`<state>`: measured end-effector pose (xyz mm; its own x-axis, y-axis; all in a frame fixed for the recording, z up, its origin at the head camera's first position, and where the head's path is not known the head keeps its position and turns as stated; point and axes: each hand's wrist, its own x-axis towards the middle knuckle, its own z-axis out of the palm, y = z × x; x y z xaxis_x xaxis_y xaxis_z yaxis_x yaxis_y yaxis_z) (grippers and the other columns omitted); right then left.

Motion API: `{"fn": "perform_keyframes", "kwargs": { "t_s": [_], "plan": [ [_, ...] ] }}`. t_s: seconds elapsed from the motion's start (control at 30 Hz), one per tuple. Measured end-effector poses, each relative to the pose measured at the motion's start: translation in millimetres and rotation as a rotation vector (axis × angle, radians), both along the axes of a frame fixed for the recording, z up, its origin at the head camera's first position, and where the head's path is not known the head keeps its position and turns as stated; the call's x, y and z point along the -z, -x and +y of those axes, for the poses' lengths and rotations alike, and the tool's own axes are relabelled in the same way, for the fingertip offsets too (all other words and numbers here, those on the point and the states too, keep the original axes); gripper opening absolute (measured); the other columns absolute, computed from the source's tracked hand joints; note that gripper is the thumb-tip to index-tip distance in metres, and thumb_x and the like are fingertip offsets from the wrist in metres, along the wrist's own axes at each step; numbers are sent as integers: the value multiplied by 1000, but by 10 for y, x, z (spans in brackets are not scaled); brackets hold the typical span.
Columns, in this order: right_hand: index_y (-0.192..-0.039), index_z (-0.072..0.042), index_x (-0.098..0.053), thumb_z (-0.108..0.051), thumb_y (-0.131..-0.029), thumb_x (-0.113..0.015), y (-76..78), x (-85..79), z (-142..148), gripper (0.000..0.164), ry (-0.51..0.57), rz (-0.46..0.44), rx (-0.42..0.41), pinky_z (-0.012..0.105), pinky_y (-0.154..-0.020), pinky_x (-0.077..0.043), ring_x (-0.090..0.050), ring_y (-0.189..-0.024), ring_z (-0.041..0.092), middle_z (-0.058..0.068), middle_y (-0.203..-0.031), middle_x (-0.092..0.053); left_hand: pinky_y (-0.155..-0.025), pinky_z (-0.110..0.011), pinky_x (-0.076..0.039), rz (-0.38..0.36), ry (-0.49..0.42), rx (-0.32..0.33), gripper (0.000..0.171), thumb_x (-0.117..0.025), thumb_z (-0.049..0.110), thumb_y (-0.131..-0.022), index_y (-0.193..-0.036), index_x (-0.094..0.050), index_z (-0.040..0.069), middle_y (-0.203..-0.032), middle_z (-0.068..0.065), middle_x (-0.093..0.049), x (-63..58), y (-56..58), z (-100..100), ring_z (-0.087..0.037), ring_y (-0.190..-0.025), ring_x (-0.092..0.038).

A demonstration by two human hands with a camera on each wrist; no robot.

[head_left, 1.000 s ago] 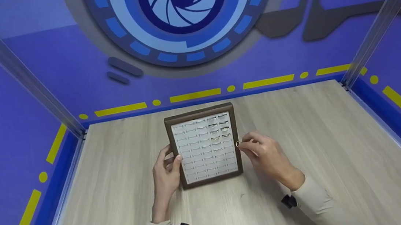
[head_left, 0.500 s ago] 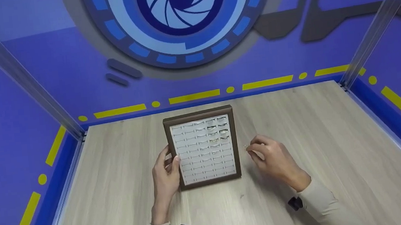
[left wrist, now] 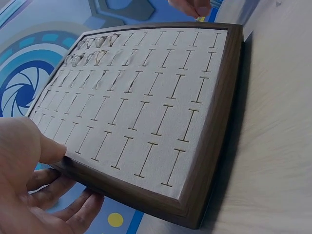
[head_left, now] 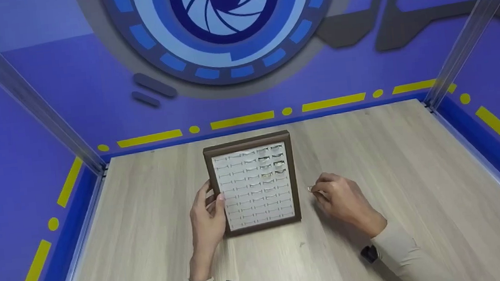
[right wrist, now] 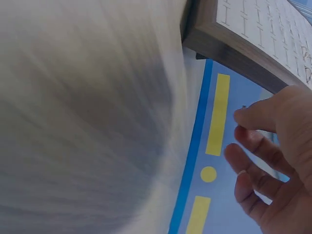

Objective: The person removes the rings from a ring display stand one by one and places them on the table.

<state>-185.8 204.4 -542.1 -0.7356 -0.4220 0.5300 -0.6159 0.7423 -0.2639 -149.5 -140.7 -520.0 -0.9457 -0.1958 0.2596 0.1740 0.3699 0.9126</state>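
Note:
A brown-framed ring display board (head_left: 256, 204) stands tilted on the table, its white face lined with rows of slots. My left hand (head_left: 209, 222) grips the board's left edge, thumb on the front and fingers behind, as the left wrist view also shows. Several rings (head_left: 278, 164) sit in slots near its upper right corner. To the right of the board and apart from it, my right hand (head_left: 345, 200) pinches a small ring (head_left: 310, 189) between thumb and finger. In the right wrist view the right hand (right wrist: 278, 151) hides most of that ring.
The light wood table (head_left: 146, 205) carries the board. Blue-purple panels with yellow marks (head_left: 243, 120) enclose it at the back and both sides. Metal posts (head_left: 473, 29) rise at the back corners.
My right hand, with the ring, has moved away from the board's right edge, to the right and slightly nearer the front. The left hand keeps its grip; the board stays nearly still.

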Motion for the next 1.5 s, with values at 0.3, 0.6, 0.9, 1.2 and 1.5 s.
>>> {"fn": "perform_keyframes", "kwargs": {
  "t_s": [0.3,0.6,0.9,1.2,1.5],
  "plan": [
    [-89,-10,-85,-6,-86,-87,10,82,15,6,-64,-119,65,37,-64,-60,-70,-74,15,-1,-86,-73,-104,-49,-59,-16,5,-7,49,-62,8,-108,-155,-51,2,-146,-23,-59,4,-5,-7,-39,-122,-68],
    [-87,-12,-86,2,-84,-83,39,126,29,14,-108,-221,67,38,-60,-60,-70,-72,18,-1,-81,-71,-104,-49,-59,8,1,-13,50,-63,6,-106,-154,-52,2,-145,-24,-60,-22,27,-25,-40,-122,-69],
    [-89,-10,-85,3,-88,-79,45,120,7,15,-114,-271,66,39,-60,-60,-71,-75,21,1,-82,-71,-103,-52,-59,24,-4,-8,50,-64,5,-106,-154,-52,1,-144,-25,-60,-30,28,-43,-43,-121,-69],
    [-88,-11,-84,3,-89,-79,31,112,6,15,-117,-277,51,40,-60,-59,-72,-76,22,0,-82,-69,-104,-50,-59,1,-20,-7,51,-64,7,-106,-155,-51,2,-144,-25,-61,-6,32,-47,-42,-121,-69],
    [-89,-10,-83,-2,-87,-83,34,18,37,8,-55,-273,40,37,-62,-59,-68,-74,14,-3,-83,-69,-103,-45,-60,-47,-30,2,53,-65,9,-106,-156,-50,4,-142,-21,-63,5,24,-39,-37,-119,-70]
  ]
}}
